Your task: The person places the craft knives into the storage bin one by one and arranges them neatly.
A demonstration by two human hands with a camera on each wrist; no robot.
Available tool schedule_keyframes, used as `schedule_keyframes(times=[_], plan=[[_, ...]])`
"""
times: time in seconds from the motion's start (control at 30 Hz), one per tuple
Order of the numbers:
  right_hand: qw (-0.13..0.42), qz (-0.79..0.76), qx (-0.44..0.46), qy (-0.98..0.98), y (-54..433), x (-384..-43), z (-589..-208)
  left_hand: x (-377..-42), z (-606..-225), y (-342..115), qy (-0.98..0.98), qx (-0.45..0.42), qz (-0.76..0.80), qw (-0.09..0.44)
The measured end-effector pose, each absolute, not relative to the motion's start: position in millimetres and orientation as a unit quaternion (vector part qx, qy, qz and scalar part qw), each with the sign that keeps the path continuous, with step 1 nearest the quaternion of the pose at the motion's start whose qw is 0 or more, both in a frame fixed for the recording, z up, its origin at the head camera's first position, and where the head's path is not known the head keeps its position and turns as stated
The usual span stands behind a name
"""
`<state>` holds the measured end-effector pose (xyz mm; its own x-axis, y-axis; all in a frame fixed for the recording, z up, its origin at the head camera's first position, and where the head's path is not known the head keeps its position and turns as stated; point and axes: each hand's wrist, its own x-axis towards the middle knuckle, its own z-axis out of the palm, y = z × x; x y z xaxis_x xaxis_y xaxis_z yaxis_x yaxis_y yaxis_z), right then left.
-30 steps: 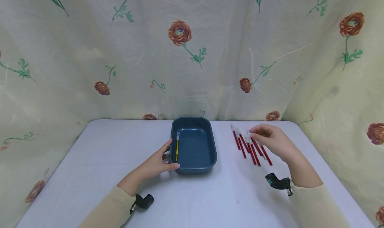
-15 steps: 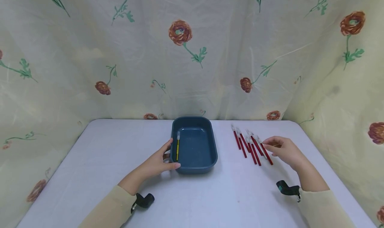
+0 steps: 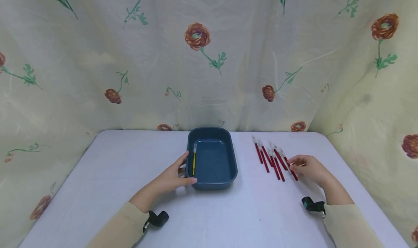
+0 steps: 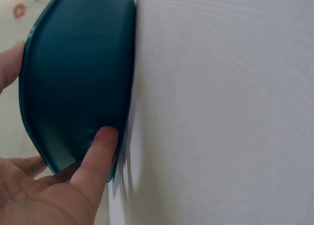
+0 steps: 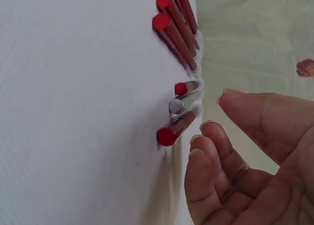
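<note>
A dark blue rectangular tray [image 3: 213,185] stands mid-table, with one yellow pen [image 3: 194,161] with a clear cap lying along its left inside. My left hand [image 3: 169,177] grips the tray's near left corner, thumb at the front and fingers along the left side; the left wrist view shows the tray wall [image 4: 78,78] close up. To the right lie several red pens [image 3: 266,162] with clear caps. Among them is a pale one [image 5: 176,106]. My right hand [image 3: 308,168] hovers at the rightmost red pen [image 5: 167,137], thumb and fingers apart, holding nothing.
A white cloth covers the table [image 3: 241,219]. Floral curtain [image 3: 150,59] hangs behind and at both sides. Each wrist carries a small black camera, one left [image 3: 158,219] and one right [image 3: 311,204].
My right hand has moved right from above the middle of the pens, then slightly nearer, to the rightmost red pen. My left hand and the tray have stayed in place.
</note>
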<state>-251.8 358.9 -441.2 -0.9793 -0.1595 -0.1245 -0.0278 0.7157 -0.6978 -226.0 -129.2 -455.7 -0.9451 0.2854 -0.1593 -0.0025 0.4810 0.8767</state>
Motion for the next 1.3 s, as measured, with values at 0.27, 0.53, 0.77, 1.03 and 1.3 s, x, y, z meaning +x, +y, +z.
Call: schedule_keyframes(times=[0.27,0.53,0.77,1.03,1.3], plan=[[0.103,-0.378,-0.037,0.919,364.7,-255.9,-449.2,-226.4,-455.9,-129.4,0.845,0.088,0.508,0.143],[0.124,-0.383,-0.031,0.915,366.5,-256.5,-449.1,-226.5,-454.2,-130.3,0.838,0.093,0.517,0.151],[0.139,-0.374,-0.038,0.916,367.0,-257.6,-447.0,-225.3,-453.5,-131.0,0.834,0.095,0.522,0.152],[0.149,-0.351,-0.031,0.924,367.6,-259.1,-445.1,-225.2,-453.2,-131.5,0.835,0.097,0.520,0.152],[0.152,-0.370,-0.025,0.916,371.7,-258.9,-445.8,-225.1,-452.8,-130.8,0.836,0.091,0.518,0.154]])
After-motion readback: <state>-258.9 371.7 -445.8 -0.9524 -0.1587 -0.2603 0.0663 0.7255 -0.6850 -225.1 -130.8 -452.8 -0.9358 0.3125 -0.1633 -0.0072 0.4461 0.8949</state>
